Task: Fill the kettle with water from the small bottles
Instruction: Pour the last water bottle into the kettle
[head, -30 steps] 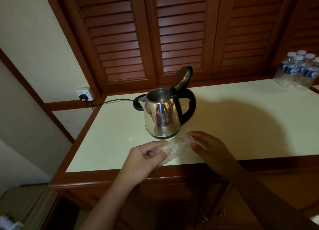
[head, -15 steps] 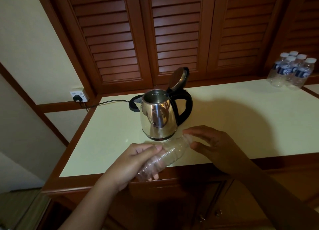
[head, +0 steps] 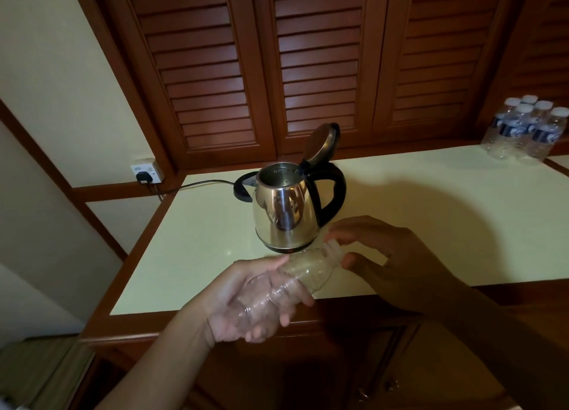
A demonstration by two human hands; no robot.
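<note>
Dim light; right hand is in shadow, finger detail hard to read. The small clear ribbed plastic bottle is see-through, so its base blurs into the left palm; water level can't be told. Whether a white cap sits on the neck or just bare thread is unclear. Both forearms are cut off at the bottom edge. The pack of small capped water bottles with dark labels is clipped at the right edge, far back on the pale yellow wood-edged desk.

Left hand palm up, fingers loosely curled round the bottle's lower body, bottle lying tilted with the neck toward the right. Right hand half-open, thumb and fingertips pinching the white neck end.

Shiny steel electric kettle with black handle stands upright on the desk just behind the bottle, lid flipped up, cord running left to a wall socket.
</note>
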